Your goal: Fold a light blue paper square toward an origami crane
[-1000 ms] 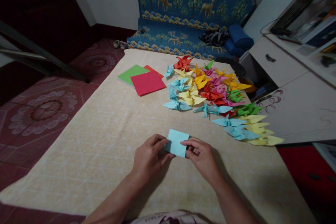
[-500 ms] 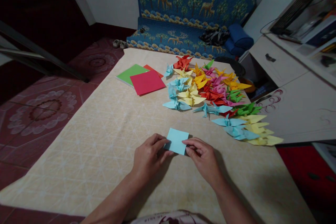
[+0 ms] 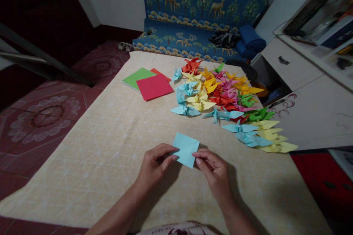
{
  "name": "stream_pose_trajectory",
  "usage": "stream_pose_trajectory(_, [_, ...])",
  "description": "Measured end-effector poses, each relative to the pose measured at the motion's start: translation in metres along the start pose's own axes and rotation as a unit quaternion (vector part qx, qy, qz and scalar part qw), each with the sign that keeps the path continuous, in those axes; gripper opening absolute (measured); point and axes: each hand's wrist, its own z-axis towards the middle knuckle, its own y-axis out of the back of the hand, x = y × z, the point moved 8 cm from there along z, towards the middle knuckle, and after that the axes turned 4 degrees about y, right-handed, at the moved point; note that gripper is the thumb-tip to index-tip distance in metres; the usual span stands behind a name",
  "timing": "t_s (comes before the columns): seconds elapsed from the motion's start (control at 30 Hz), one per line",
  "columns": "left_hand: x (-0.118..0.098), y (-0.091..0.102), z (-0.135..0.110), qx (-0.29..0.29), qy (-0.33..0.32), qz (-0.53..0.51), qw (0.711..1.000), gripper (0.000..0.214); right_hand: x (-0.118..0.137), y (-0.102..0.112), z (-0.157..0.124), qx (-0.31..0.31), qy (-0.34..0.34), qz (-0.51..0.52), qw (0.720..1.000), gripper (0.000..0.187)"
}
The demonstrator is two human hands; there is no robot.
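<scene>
A small folded light-blue paper square (image 3: 185, 148) is held just above the beige tablecloth (image 3: 110, 147) near the front. My left hand (image 3: 156, 167) pinches its left lower edge. On the opposite side, the fingers of my right hand (image 3: 213, 172) pinch the right lower corner. The square is turned slightly, one corner pointing down between my hands.
Several folded paper cranes (image 3: 220, 99) in many colours are spread over the table's right half. A stack of red and green paper sheets (image 3: 150, 82) lies at the back left. A blue patterned sofa (image 3: 198, 18) stands behind, and a white cabinet (image 3: 311, 91) at the right.
The blue square has lifted off the cloth and rotated a little clockwise. Both hands have drawn slightly toward me, keeping their pinch on it.
</scene>
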Motion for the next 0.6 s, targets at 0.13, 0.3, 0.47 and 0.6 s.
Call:
stream_pose_trajectory(0.13, [0.014,0.004,-0.002,-0.043,0.081,-0.093,0.991,0.017,0.002,-0.001,-0.003,0.005,0.000,-0.001,1.000,0.011])
stream_pose_trajectory(0.3, [0.022,0.003,-0.004,-0.050,0.114,-0.159,0.979,0.024,0.001,0.002,-0.005,-0.018,-0.014,0.008,1.000,0.011])
stream_pose_trajectory(0.47, [0.018,-0.002,-0.002,-0.019,0.116,-0.160,0.980,0.023,0.002,0.001,-0.004,-0.025,-0.019,0.012,0.999,0.013])
stream_pose_trajectory(0.6, [0.019,-0.003,-0.003,-0.012,0.120,-0.166,0.979,0.025,0.001,0.000,0.000,-0.035,-0.021,0.020,0.999,0.008])
